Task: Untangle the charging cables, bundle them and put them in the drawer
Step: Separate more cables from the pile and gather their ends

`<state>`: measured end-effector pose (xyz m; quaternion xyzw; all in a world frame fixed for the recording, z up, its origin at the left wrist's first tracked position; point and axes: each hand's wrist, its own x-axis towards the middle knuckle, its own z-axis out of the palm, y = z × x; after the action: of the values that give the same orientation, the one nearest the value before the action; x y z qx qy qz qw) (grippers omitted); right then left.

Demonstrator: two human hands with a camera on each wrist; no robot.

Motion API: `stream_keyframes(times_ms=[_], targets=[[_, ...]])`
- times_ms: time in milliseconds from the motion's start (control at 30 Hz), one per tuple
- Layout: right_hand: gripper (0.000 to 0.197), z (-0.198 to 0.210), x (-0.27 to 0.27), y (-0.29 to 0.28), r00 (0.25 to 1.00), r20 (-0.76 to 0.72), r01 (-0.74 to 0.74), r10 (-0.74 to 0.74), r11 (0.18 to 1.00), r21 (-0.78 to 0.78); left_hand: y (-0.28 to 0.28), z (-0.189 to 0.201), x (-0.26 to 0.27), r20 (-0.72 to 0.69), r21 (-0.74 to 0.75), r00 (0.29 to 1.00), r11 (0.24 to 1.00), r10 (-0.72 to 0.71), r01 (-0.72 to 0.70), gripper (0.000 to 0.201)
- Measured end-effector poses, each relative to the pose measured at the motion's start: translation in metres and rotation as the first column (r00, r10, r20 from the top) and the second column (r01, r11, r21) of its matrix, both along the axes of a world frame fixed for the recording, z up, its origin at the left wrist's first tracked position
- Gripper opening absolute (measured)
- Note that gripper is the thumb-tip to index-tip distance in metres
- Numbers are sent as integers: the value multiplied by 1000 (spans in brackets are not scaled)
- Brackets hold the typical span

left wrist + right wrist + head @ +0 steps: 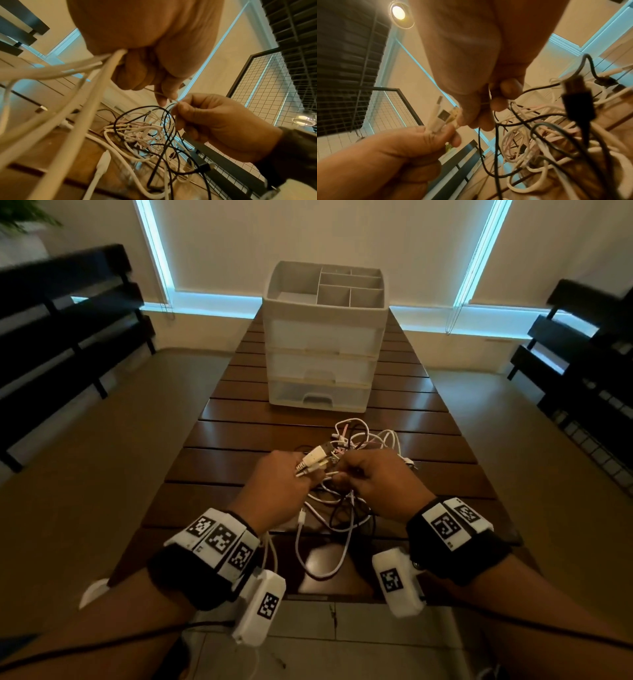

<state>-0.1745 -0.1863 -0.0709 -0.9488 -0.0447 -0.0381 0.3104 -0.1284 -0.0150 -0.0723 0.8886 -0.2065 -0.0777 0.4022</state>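
Note:
A tangle of white, pink and black charging cables [346,474] lies on the slatted wooden table [239,433] and hangs partly off the surface between my hands. My left hand [284,477] grips a bunch of white cable ends with USB plugs [441,117] sticking out past the fingers. My right hand [373,477] pinches thin strands of the tangle [173,105] just beside the left fingertips. Loose white loops [322,549] hang toward the table's near edge. The white drawer unit [325,364] stands beyond the tangle, its three drawers shut.
The drawer unit's top is a tray with divided compartments [342,289]. Dark slatted benches stand to the left [68,313] and right [582,344] of the table. A wire-mesh panel [267,94] shows in the wrist views. Window blinds fill the far wall.

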Motion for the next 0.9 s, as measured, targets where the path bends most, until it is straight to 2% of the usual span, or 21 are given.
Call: stream_keyframes(times_ms=[67,167,300,367,433,500,633,700,800,900], targets=[[7,-6,1,-7,999,-34,29,-32,996,-86,3,5,5,39,-4,998,999,41,-41,16],[26,-11,4,-16,992,-64,99,-107,988,-122,15,19,19,96,-38,983,987,159,-156,15],[24,-8,8,-13,991,-6,134,-136,985,-105,33,21,32,153,-28,953,965,263,-262,13],[28,-8,9,-10,994,-4,109,-111,981,-161,28,19,25,204,-40,948,969,246,-243,7],[28,-9,8,-7,996,7,85,-86,976,-201,15,16,14,190,-97,965,982,178,-162,16],[27,-7,7,-2,997,58,58,-49,984,-170,2,7,5,121,-142,988,987,94,-77,27],[17,-7,3,4,993,117,40,-32,997,-72,-3,-7,3,55,11,998,1000,-9,8,32],[18,-11,3,-1,995,89,59,-53,995,-74,0,-2,6,77,17,997,1000,1,-2,28],[23,-15,6,-5,993,71,103,-92,980,-171,6,10,10,111,-79,991,995,70,-62,27],[42,-19,10,-5,978,139,188,-157,949,-252,9,17,11,116,-143,986,984,119,-102,27]])
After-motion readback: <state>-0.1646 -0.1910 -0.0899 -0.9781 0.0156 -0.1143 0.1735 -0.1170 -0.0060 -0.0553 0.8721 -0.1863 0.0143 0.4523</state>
